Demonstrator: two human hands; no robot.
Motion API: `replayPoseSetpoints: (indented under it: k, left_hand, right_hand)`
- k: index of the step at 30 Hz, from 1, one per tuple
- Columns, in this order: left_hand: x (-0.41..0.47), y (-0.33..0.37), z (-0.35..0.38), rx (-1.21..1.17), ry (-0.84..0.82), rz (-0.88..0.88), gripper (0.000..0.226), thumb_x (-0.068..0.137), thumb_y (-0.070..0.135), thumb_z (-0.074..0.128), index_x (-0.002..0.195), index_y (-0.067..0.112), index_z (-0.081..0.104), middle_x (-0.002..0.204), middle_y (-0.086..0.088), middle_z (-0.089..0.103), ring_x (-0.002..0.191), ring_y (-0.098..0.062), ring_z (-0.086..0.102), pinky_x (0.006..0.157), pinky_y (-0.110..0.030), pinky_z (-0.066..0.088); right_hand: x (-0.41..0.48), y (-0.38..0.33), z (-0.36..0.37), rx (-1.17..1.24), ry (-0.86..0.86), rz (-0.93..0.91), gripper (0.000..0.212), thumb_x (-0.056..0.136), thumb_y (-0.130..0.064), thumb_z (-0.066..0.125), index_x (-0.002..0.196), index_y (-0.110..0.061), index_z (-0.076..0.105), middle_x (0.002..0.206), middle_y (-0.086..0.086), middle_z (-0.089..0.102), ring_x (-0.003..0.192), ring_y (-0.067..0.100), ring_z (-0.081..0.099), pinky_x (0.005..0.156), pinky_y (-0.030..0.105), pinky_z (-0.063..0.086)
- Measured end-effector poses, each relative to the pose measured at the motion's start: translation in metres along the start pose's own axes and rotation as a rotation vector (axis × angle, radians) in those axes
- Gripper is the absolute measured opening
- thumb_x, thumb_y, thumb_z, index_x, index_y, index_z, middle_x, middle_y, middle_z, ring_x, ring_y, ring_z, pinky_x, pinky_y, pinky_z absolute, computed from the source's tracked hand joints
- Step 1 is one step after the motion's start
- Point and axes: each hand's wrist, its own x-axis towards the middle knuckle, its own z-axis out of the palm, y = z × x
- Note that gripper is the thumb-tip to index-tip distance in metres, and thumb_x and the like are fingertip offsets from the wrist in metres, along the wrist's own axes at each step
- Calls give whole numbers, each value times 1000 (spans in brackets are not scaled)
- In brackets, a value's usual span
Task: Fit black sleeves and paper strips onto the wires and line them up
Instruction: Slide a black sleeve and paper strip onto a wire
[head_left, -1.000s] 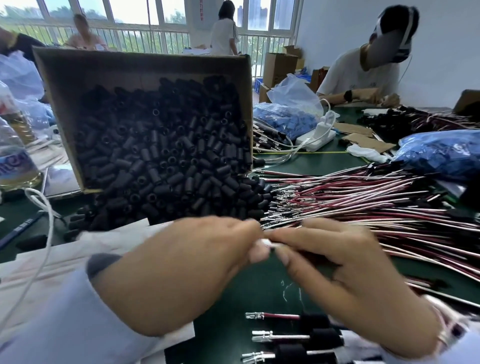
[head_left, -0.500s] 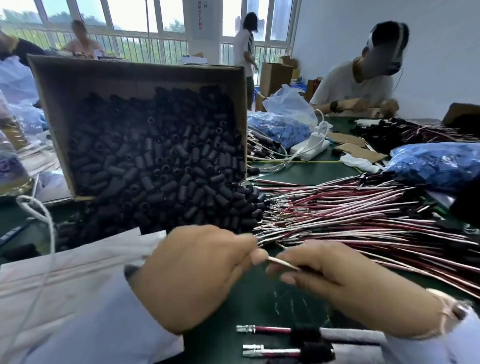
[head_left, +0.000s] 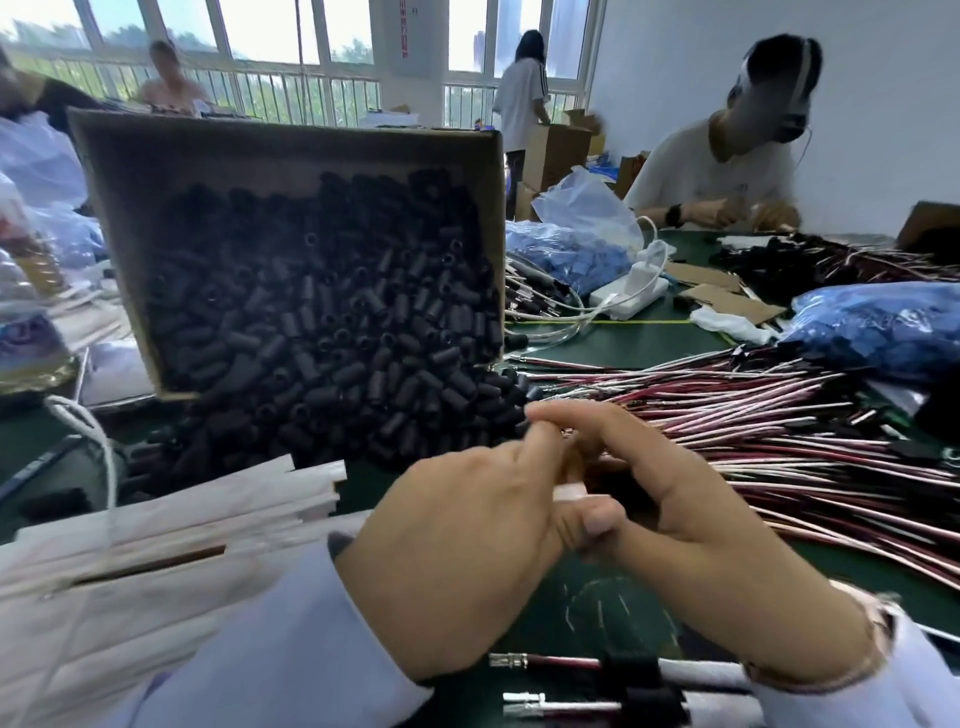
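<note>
Both pinching | left hand (head_left: 467, 545), right hand (head_left: 685, 525) grip paper strip (head_left: 569, 491) (wire hidden) | box (head_left: 291, 150) at 11 o'clock, tipped for reach

— What is laid out on the green table top (head_left: 623, 343)?
— A white charger (head_left: 631, 291) is set near the middle. Two clear plastic bags of blue pieces are seen, one (head_left: 561, 254) just behind the charger and one (head_left: 883, 327) at the right edge. Cardboard scraps (head_left: 727, 304) and a crumpled white cloth (head_left: 727, 325) are spread between them.
— And to the left?
— An open cardboard box (head_left: 285, 150) is propped up and tilted toward the viewer. A plastic bottle (head_left: 26, 332) is cut off by the frame edge.
— Further back?
— A person in a white T-shirt (head_left: 717, 171) is seated across the table, with a dark wristband (head_left: 674, 214) worn on one arm. Another person (head_left: 519, 98) is seen standing at a cardboard carton (head_left: 558, 150), in front of railed windows (head_left: 260, 31).
</note>
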Motion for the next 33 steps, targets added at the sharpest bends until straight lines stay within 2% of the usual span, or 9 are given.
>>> replayPoseSetpoints:
  k: [6,9,11,12,14,17,22,26,33]
  left_hand:
    - [1,-63,-39,-310,-338,-123,24,89,49,47,94,30,59,65,17,54,61,3,49,60,-13,39]
    - [-2,-73,-44,-311,-452,-160,25,95,43,43,84,33,63,58,14,51,54,-2,46,56,-17,41]
    - [3,-56,-27,-365,-409,-89,30,96,45,39,81,31,62,58,14,49,54,-3,45,54,-15,35]
    - [5,-45,-19,-389,-399,-50,31,97,44,38,80,30,61,59,14,49,55,-3,46,55,-14,34]
    - [9,-34,-8,-479,-399,-47,32,100,38,40,77,30,62,60,15,52,55,0,47,56,-14,36]
    - [12,-53,-15,-769,-314,-331,30,100,35,40,80,27,61,65,13,61,58,-3,56,57,-19,44]
    - [39,-86,2,16,-203,-442,19,96,42,48,108,28,51,109,5,49,96,-13,54,84,-30,45]
    - [72,-68,56,314,-402,-340,40,93,38,56,129,24,45,129,-6,42,111,-29,53,78,-34,40]
    - [73,-59,86,559,-390,-296,34,97,17,47,129,12,38,133,-9,36,116,-34,43,67,-35,38]
  right_hand:
    - [-33,2,-79,51,395,197,27,78,5,60,78,-16,78,67,4,68,57,11,64,51,16,51]
    - [-54,9,-115,-422,542,338,37,91,-3,55,71,-29,73,79,-2,69,81,16,64,75,30,55]
    - [-33,-2,-84,-675,423,237,13,84,-40,58,94,-41,66,100,-12,64,101,10,56,90,29,47]
    - [-24,-7,-57,-697,292,171,28,81,-49,53,106,-41,63,105,-19,61,103,-1,53,91,16,42]
    - [-9,-11,-7,-546,6,76,37,88,-42,51,121,-31,61,103,-23,63,96,-10,55,83,5,41]
    - [-5,-2,7,-653,82,-77,34,95,-35,45,117,-23,68,88,-11,69,73,8,65,64,29,55]
    - [-9,13,-35,-894,243,151,33,91,-38,51,92,-16,75,71,0,70,66,29,67,57,41,53]
    - [-5,36,-44,-858,166,385,24,96,-29,50,95,-16,71,59,-4,56,69,28,61,67,36,47]
    - [-2,46,-30,-844,167,375,21,99,-21,45,106,-18,65,92,1,66,89,22,60,77,32,43]
